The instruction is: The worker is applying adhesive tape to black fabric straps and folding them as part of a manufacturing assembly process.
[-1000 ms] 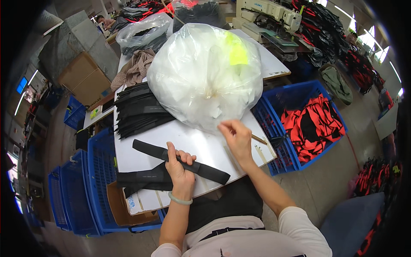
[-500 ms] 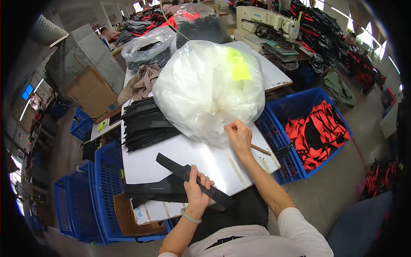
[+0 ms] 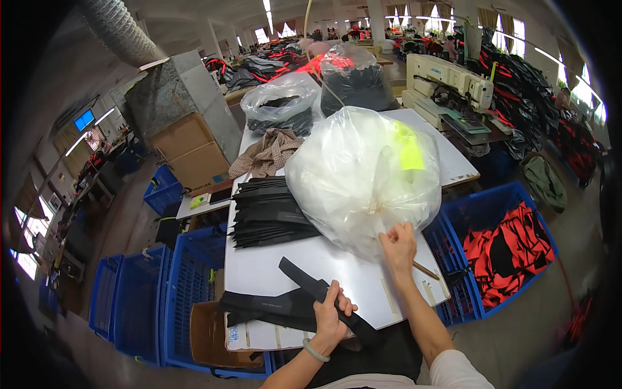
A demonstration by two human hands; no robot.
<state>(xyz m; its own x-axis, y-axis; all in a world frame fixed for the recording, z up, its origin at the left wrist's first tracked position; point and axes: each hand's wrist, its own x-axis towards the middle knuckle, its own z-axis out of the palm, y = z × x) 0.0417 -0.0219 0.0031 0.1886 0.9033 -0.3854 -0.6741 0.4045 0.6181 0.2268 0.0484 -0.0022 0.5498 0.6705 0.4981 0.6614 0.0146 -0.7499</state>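
My left hand (image 3: pixel 332 316) is closed around a flat black fabric strip (image 3: pixel 299 275), which slants across the near part of the white table. Under and beside it lie more black pieces (image 3: pixel 269 303) at the table's near left corner. A big, puffed-up clear plastic bag (image 3: pixel 343 175) with whitish contents and a bright yellow patch fills the table's middle. At the bag's near lower side my right hand (image 3: pixel 400 246) pinches its plastic with thumb and fingers; the fingertips are partly hidden. A neat stack of black strips (image 3: pixel 269 214) sits left of the bag.
Blue crates (image 3: pixel 178 285) stand along the left, one holding a cardboard box (image 3: pixel 210 334). To the right, another crate (image 3: pixel 528 194) holds red and black pieces (image 3: pixel 508 256). Farther back are a checked cloth (image 3: pixel 275 152), filled plastic bags (image 3: pixel 278 107) and a sewing machine (image 3: pixel 447 81).
My view has tilted up and turned left, so the table sits lower and farther right in the picture. Both hands keep their holds, on the strip and at the bag.
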